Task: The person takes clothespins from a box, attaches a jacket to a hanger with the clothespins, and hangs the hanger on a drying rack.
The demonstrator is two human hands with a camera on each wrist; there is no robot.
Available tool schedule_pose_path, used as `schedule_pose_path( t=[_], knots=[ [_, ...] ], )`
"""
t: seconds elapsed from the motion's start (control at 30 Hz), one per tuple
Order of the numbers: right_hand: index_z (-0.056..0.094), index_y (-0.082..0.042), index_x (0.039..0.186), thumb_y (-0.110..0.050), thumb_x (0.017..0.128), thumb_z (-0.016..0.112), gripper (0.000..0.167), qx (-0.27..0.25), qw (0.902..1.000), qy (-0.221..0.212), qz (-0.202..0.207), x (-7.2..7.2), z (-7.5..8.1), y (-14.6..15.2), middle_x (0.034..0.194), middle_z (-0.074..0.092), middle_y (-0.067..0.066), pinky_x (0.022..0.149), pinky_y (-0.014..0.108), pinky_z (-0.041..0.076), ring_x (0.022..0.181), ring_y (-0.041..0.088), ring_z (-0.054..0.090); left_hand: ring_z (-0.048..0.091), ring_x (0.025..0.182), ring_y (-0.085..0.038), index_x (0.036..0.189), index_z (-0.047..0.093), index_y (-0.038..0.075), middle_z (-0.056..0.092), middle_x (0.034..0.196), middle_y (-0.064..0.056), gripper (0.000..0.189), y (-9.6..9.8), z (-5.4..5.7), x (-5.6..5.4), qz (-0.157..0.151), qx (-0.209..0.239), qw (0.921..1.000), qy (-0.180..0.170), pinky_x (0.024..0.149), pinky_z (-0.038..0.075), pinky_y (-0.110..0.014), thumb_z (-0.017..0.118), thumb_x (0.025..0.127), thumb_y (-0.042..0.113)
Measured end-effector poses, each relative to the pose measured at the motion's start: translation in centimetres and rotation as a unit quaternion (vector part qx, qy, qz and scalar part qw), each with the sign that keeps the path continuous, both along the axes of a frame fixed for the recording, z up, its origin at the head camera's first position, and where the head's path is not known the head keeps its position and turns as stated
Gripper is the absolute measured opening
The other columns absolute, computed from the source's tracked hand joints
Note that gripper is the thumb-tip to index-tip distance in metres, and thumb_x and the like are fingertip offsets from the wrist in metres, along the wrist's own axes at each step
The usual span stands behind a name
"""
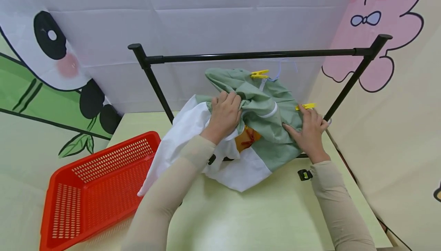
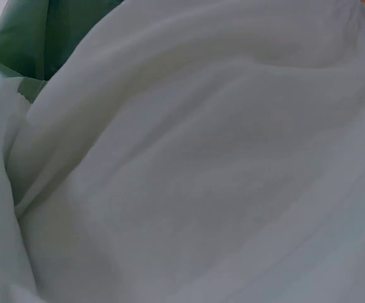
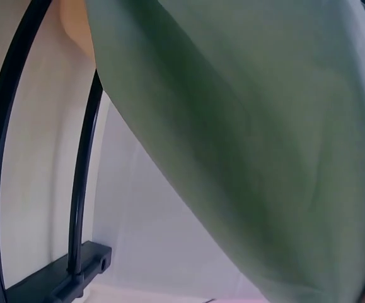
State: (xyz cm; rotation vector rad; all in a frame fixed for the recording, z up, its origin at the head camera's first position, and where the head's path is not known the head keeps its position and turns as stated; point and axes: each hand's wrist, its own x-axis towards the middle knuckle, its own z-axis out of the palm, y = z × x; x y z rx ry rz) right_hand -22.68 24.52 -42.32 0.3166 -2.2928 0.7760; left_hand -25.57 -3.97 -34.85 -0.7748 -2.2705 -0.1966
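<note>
A green and white garment (image 1: 275, 124) hangs bunched below a black rack, with an orange patch on its front. My left hand (image 1: 225, 115) grips a fold of the green cloth near the middle. At the garment's right side my right hand (image 1: 310, 130) holds the green cloth, thumb spread low and index fingertip right at a yellow clip (image 1: 306, 106). Another yellow clip (image 1: 259, 74) sits at the top, beside a thin pale purple hanger (image 1: 278, 73). White cloth (image 2: 201, 164) fills the left wrist view; green cloth (image 3: 251, 151) covers much of the right wrist view.
The black rack (image 1: 255, 56) spans the table, its uprights left and right of the garment. A red perforated basket (image 1: 51, 201) stands at the left. The pale table (image 1: 268, 216) extends in front, with a printed curtain (image 1: 241, 25) behind.
</note>
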Motion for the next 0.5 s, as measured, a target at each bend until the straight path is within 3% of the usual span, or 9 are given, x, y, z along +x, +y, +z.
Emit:
schedule_pose_path(
  t=[0.13, 0.17, 0.27, 0.5],
  knots=[
    [0.042, 0.0, 0.146, -0.028, 0.081, 0.082, 0.081, -0.003, 0.9999, 0.007, -0.006, 0.0, 0.2, 0.8, 0.121, 0.046, 0.03, 0.081, 0.058, 0.01, 0.091, 0.047, 0.033, 0.04, 0.09, -0.028, 0.096, 0.052, 0.005, 0.05, 0.097, -0.009, 0.013, 0.9, 0.4, -0.3, -0.006, 0.002, 1.0, 0.0, 0.072, 0.026, -0.042, 0.059, 0.096, 0.016],
    [0.042, 0.001, 0.146, -0.019, 0.077, 0.085, 0.083, -0.002, 0.9999, 0.007, -0.009, 0.1, 0.3, 0.9, 0.121, 0.046, 0.031, 0.081, 0.058, 0.01, 0.091, 0.047, 0.033, 0.04, 0.091, -0.028, 0.097, 0.052, 0.005, 0.051, 0.098, -0.009, 0.013, 1.1, 0.5, -0.3, -0.008, 0.003, 1.0, -0.001, 0.072, 0.026, -0.042, 0.058, 0.096, 0.016],
    [0.042, 0.001, 0.146, -0.016, 0.077, 0.084, 0.082, -0.007, 0.9998, 0.003, -0.016, 0.2, 0.5, 1.4, 0.123, 0.045, 0.031, 0.08, 0.057, 0.011, 0.092, 0.048, 0.034, 0.04, 0.092, -0.028, 0.099, 0.053, 0.005, 0.052, 0.1, -0.009, 0.013, 1.8, 0.8, -0.4, -0.007, -0.003, 0.9999, -0.008, 0.072, 0.028, -0.042, 0.056, 0.097, 0.017],
    [0.041, -0.002, 0.148, -0.023, 0.082, 0.08, 0.079, -0.014, 0.9993, -0.013, -0.03, 0.5, 0.6, 2.7, 0.123, 0.043, 0.031, 0.082, 0.057, 0.011, 0.095, 0.049, 0.034, 0.043, 0.096, -0.027, 0.103, 0.055, 0.006, 0.054, 0.103, -0.008, 0.014, 3.2, 1.5, -0.5, -0.003, -0.019, 0.9993, -0.031, 0.075, 0.031, -0.042, 0.052, 0.1, 0.019]
  ],
)
